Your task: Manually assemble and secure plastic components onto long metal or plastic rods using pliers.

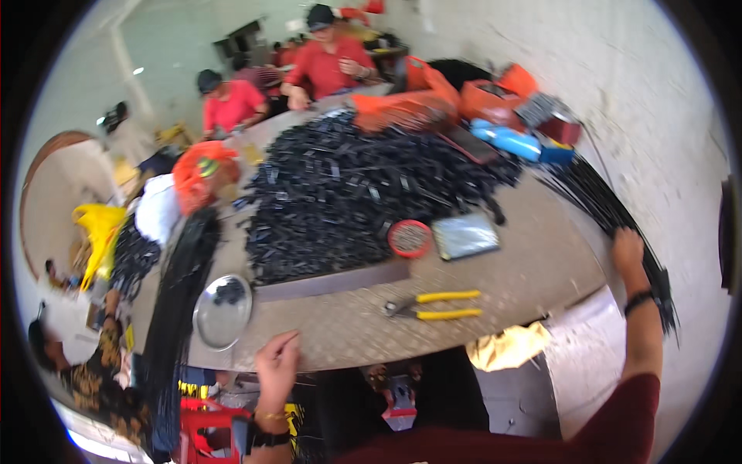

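Note:
At the right edge of the table my right hand (627, 251) is closed around part of a bundle of long thin black strips (607, 203), whose ends hang down past my wrist. My left hand (278, 362) is over the near edge of the table, fingers curled together with nothing visible in them. Beside it lies a round metal plate (215, 329) with a few small black pieces on it. Pliers with yellow handles (448, 296) rest on the table between my hands. Behind them are a red-rimmed round tub of small bits (410, 239) and a clear plastic packet (466, 235).
A large heap of short black pieces (332, 201) covers the table's middle, behind a low dark bar (332, 281). Another long black bundle (182, 301) hangs over the left edge. Orange bags (410, 108) and a blue packet (506, 141) sit at the back. Several people work nearby.

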### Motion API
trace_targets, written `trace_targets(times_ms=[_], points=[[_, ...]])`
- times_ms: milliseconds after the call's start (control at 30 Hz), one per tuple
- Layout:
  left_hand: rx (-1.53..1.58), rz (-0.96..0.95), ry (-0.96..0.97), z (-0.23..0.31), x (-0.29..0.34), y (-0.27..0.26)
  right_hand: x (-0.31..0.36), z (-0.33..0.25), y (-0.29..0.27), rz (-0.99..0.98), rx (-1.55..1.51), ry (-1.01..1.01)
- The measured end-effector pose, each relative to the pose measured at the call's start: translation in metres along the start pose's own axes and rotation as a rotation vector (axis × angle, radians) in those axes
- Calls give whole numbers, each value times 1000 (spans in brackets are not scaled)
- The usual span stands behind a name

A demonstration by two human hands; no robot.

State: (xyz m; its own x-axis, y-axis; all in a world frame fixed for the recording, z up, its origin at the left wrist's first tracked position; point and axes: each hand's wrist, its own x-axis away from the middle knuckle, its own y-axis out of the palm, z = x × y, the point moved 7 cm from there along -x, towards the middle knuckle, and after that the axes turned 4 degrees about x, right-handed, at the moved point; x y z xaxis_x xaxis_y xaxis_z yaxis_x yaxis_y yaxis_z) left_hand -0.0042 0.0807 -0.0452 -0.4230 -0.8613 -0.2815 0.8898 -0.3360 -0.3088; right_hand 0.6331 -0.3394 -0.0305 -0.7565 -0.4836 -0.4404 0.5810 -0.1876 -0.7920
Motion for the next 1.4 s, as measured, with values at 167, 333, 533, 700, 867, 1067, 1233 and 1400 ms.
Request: trace_targets(times_ms=[167,333,533,700,867,1067,1233,1400], points=[[133,87,-133,-29,-6,-6,-8,-4,27,19,-112,-42],[140,105,-145,-23,-7,-4,-14,20,44,7,-320,-52],[187,64,-88,-25,-9,-3,-22,22,67,-118,-210,-20],[182,60,-54,-29,-6,-8,-17,13,67,-61,-183,84],[154,55,-29,-27,-5,-8,-23,13,70,-104,-153,32],[101,43,-15,-22,-4,-9,-49,28,37,172,-125,-83],[83,51,5,-25,-3,-10,-73,30,11,186,-327,-145],[54,29,3,-16,-5,-9,-72,23,-45,-342,-792,58]])
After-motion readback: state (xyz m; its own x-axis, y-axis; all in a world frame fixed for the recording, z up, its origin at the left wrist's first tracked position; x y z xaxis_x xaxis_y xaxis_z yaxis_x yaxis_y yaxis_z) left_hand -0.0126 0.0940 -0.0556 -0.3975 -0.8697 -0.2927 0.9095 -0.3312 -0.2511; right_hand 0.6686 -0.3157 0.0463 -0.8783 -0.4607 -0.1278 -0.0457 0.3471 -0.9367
